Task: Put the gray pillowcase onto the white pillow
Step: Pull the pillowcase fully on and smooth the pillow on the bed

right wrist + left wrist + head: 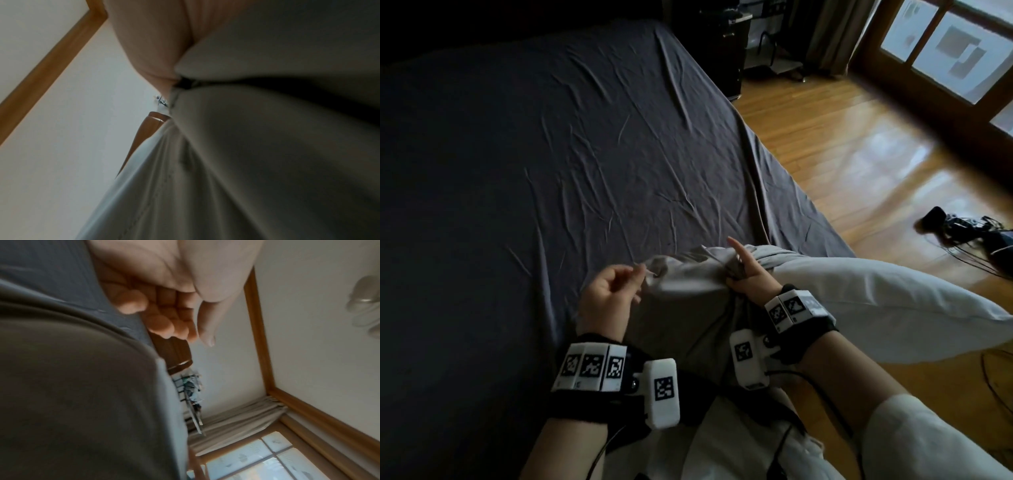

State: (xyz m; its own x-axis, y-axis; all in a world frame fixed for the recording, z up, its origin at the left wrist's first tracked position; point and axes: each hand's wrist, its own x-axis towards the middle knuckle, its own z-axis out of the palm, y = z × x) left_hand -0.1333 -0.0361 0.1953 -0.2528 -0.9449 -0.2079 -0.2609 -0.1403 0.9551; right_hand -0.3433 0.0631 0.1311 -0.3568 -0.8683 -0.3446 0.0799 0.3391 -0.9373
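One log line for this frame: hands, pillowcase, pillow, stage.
left hand: free beside cloth | right hand: grips gray pillowcase, index finger out | white pillow: mostly uncovered, at bed edge | stage: casing begun

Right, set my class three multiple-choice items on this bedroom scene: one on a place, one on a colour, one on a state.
1. Where is the white pillow relative to the gray pillowcase?
A) to its left
B) to its right
C) hidden beneath it

2. What colour is the floor?
A) white
B) green
C) warm brown

3. What is the right hand doing?
A) gripping bunched pillowcase cloth
B) hanging empty
C) holding a cup

Answers:
1. B, because in the head view the pillow stretches off to the right of the pillowcase.
2. C, because glossy brown boards show beside the bed.
3. A, because its fingers are closed on gathered gray cloth, with the index finger sticking out.
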